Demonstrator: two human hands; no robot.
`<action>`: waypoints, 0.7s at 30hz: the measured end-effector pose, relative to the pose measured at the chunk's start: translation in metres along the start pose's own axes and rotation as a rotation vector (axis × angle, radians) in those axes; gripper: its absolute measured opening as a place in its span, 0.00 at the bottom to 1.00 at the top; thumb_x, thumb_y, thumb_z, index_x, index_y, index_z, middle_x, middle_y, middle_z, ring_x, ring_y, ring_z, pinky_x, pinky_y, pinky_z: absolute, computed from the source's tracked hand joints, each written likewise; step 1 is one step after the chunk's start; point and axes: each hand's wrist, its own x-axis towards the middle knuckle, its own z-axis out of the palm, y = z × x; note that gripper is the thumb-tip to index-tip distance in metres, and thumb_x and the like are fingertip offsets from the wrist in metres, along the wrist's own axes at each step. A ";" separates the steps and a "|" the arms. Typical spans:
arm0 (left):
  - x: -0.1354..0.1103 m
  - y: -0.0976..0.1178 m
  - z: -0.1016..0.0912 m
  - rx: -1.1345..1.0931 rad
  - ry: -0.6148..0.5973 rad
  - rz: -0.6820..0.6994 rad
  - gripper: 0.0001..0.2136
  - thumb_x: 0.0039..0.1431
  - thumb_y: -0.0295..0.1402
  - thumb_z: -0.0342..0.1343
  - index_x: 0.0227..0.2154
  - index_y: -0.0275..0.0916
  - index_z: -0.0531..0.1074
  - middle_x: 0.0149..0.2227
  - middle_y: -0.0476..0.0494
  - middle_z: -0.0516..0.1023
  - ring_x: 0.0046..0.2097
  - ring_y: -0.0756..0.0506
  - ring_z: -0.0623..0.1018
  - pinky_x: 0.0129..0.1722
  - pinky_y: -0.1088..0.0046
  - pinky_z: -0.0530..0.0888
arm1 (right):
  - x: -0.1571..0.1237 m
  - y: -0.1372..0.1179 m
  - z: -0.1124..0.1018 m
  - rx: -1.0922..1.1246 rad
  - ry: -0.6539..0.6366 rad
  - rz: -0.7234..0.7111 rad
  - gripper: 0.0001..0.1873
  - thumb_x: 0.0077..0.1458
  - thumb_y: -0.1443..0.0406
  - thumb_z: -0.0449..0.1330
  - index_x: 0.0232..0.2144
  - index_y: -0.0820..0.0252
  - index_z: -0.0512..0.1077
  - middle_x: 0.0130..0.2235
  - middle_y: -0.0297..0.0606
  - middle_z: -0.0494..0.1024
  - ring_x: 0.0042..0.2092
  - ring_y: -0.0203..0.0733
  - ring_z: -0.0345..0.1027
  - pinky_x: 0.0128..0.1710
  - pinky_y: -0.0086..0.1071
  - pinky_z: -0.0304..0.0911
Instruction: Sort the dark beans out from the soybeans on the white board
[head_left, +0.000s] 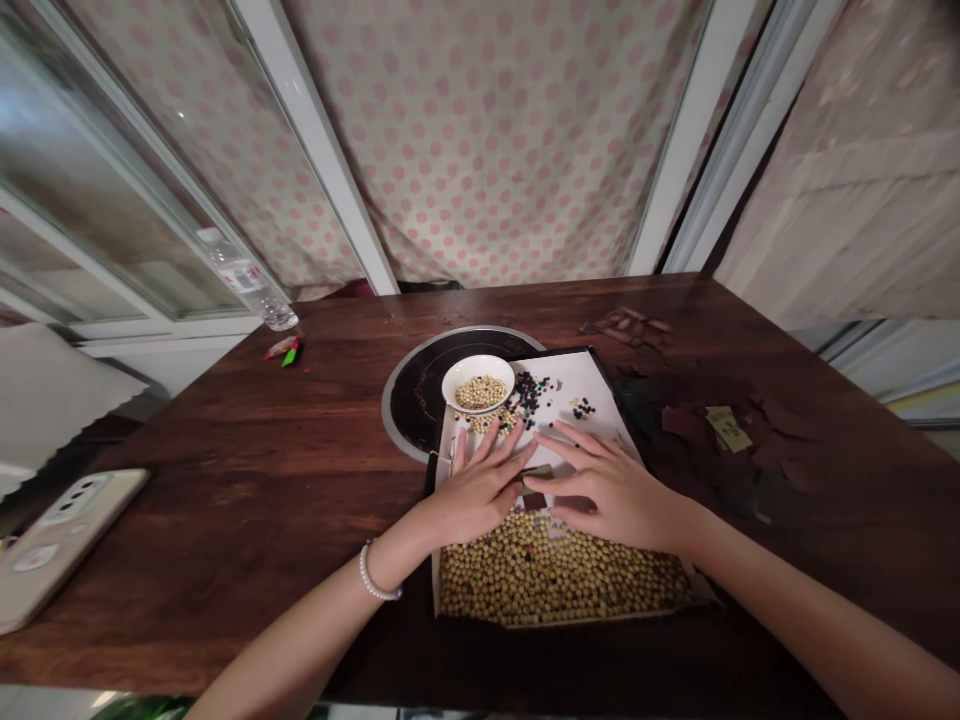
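Both hands are over a shallow white-lined box [600, 375] on the wooden table. My left hand [476, 490] has its fingers spread, just below some pale beads, with a beaded bracelet on the wrist. My right hand [600, 488] is spread too, its fingertips near the left hand's. Between them lie small dark and greenish flat pieces [535, 500], partly hidden. Many yellowish beads [555, 585] fill the near part of the box. Dark beads [529, 395] are scattered at the far end, beside a white bowl [450, 385] of pale beads. Neither hand appears to hold anything.
A round black plate [409, 390] is set into the table [330, 440]. Dark flat scraps [780, 430] and a yellowish paper piece [727, 428] lie at right. A plastic bottle [251, 280], wrappers [285, 348] and a phone [67, 540] are at left.
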 end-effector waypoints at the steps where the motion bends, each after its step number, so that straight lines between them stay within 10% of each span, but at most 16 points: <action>1: 0.000 0.000 0.000 -0.001 0.008 -0.004 0.29 0.64 0.30 0.43 0.65 0.55 0.39 0.68 0.51 0.35 0.67 0.33 0.35 0.59 0.35 0.35 | 0.000 0.000 0.001 -0.008 0.009 -0.009 0.20 0.59 0.62 0.57 0.53 0.41 0.68 0.65 0.40 0.55 0.65 0.58 0.42 0.55 0.57 0.54; 21: 0.009 -0.011 0.009 -0.068 0.366 0.109 0.16 0.62 0.25 0.43 0.52 0.36 0.63 0.58 0.35 0.65 0.61 0.39 0.63 0.60 0.50 0.62 | 0.000 0.002 0.005 -0.021 0.093 -0.090 0.21 0.59 0.66 0.56 0.53 0.41 0.68 0.65 0.37 0.55 0.65 0.55 0.45 0.57 0.52 0.54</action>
